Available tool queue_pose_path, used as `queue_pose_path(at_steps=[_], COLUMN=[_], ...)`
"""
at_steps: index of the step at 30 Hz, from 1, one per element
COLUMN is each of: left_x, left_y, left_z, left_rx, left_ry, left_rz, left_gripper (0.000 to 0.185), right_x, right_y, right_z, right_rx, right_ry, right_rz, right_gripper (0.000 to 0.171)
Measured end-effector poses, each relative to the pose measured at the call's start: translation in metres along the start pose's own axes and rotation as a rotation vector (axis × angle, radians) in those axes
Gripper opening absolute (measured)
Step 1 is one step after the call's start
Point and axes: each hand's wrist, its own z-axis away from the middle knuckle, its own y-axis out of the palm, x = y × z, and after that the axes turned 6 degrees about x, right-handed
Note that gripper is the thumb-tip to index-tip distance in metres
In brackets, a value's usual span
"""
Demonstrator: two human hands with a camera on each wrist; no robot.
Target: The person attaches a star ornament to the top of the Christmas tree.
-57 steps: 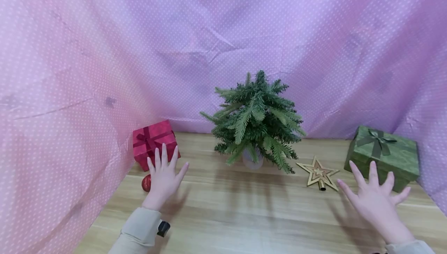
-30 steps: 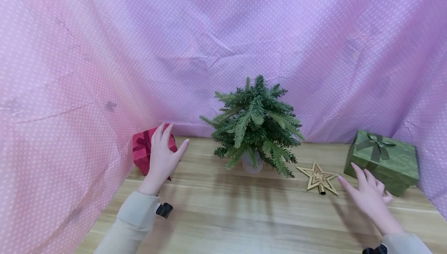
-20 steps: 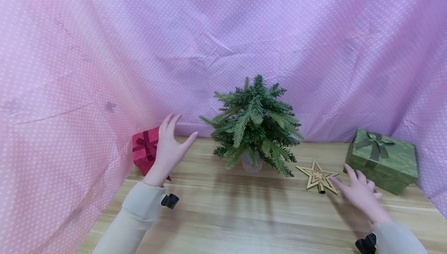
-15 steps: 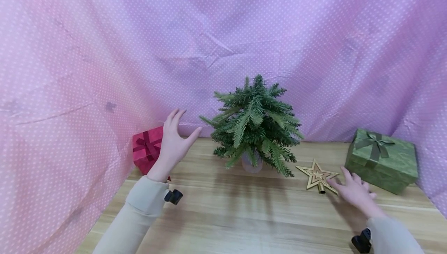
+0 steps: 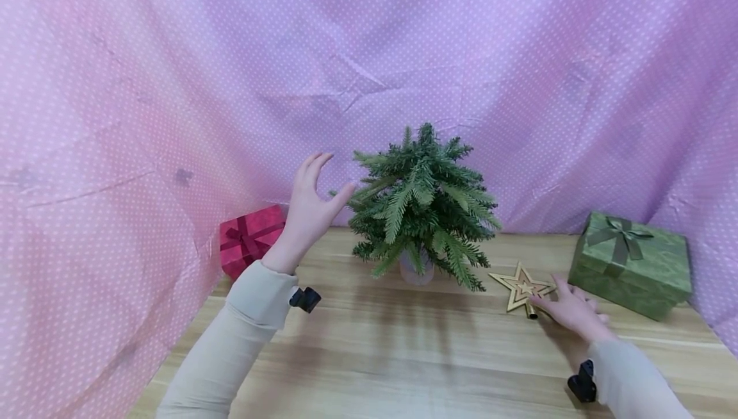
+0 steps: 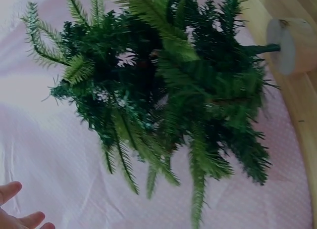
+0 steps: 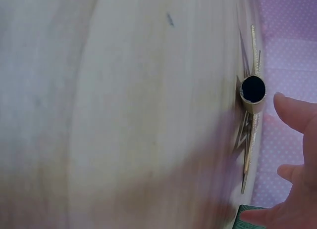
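A small artificial Christmas tree (image 5: 423, 201) stands upright on a pale round base (image 5: 416, 270). My left hand (image 5: 311, 204) is raised just left of it, thumb spread away from the fingers, holding nothing. In the left wrist view the branches (image 6: 168, 80) fill the middle, and only a few of my fingertips show at the lower left. A gold star tree topper (image 5: 523, 287) lies flat on the table, its socket toward me. Over its right side hovers my right hand (image 5: 576, 312). The right wrist view shows the thumb (image 7: 292, 110) apart from the star's socket (image 7: 253, 90).
A red gift box (image 5: 250, 239) with a dark ribbon sits at the left, partly behind my left arm. At the right stands a green gift box (image 5: 634, 265) with a bow. A pink dotted cloth (image 5: 369, 54) surrounds the wooden table (image 5: 369, 355).
My left hand has moved away from the red box, rightward and up toward the tree. My right hand has moved left from before the green box to over the star. The objects have stayed in place.
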Motion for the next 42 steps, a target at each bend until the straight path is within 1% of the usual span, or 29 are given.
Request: queue_pose_path(at_steps=[4,9,14,17,19,24,27,34,38,42], left_x=[-0.009,-0.021,-0.035,-0.043,-0.047,-0.057,-0.062,-0.067,-0.067,-0.066], left_y=[0.0,-0.002,-0.004,-0.004,-0.003,0.001,0.004,0.015,0.02,0.022], left_z=[-0.009,-0.022,-0.033,-0.04,-0.046,-0.06,-0.068,-0.083,-0.091,-0.099], left_rx=[0.024,0.066,0.139,0.19,0.218,0.267,0.305,0.371,0.412,0.443], left_ry=[0.008,0.007,-0.009,-0.032,-0.045,-0.043,-0.041,-0.041,-0.06,-0.087], left_rz=[0.016,0.025,0.028,0.042,0.053,0.07,0.063,-0.008,-0.034,-0.024], left_gripper=[0.068,0.067,0.067,0.068,0.068,0.065,0.066,0.068,0.068,0.068], right_x=[-0.001,-0.002,-0.001,-0.001,0.0,0.002,0.002,0.004,0.005,0.005], right_y=[0.001,0.003,0.003,0.003,0.003,0.003,0.002,0.001,0.002,0.004], right_z=[-0.004,-0.008,-0.011,-0.014,-0.015,-0.017,-0.017,-0.017,-0.017,-0.018], right_rx=[0.005,-0.024,-0.083,-0.099,-0.096,-0.096,-0.097,-0.095,-0.085,-0.067], right_ry=[0.018,0.008,-0.07,-0.116,-0.127,-0.118,-0.115,-0.113,-0.123,-0.122], right_rz=[0.003,0.034,0.065,0.037,0.004,-0.027,-0.033,-0.053,-0.107,-0.146], right_gripper=[0.104,0.104,0.099,0.097,0.097,0.097,0.096,0.094,0.094,0.094])
